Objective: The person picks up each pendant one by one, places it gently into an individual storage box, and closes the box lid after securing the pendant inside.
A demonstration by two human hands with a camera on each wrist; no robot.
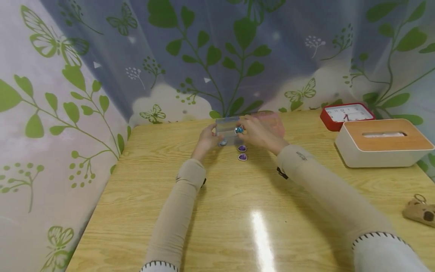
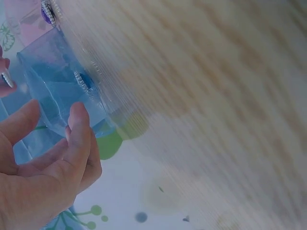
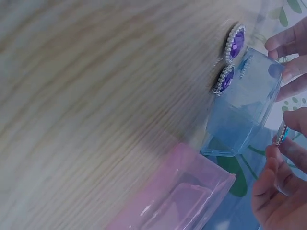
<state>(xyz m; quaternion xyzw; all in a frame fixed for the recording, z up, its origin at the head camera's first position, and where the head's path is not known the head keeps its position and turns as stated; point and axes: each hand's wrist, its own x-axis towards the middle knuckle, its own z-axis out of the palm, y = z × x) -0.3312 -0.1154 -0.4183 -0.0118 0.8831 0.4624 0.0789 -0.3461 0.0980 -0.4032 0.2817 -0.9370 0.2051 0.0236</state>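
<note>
A clear blue plastic box (image 1: 228, 121) stands toward the table's back edge. My left hand (image 1: 208, 139) holds its left end, thumb and fingers at the corners. Between the thumb and fingers of my right hand (image 1: 255, 131) is a blue rhinestone (image 1: 239, 129) with a beaded rim, pinched above the box's right part. Another blue rhinestone (image 2: 85, 80) with a beaded edge shows through the box wall. Two purple rhinestones (image 3: 236, 42) (image 3: 224, 80) with beaded rims lie on the table just in front of the box.
A clear pink box (image 1: 276, 121) is right of the blue one, partly behind my right hand. Farther right are a red-framed clock (image 1: 347, 112) and a white tissue box (image 1: 384, 158) with a wooden lid. A brown plush keyring (image 1: 419, 211) lies at the right edge. A patterned curtain (image 1: 204, 75) hangs behind.
</note>
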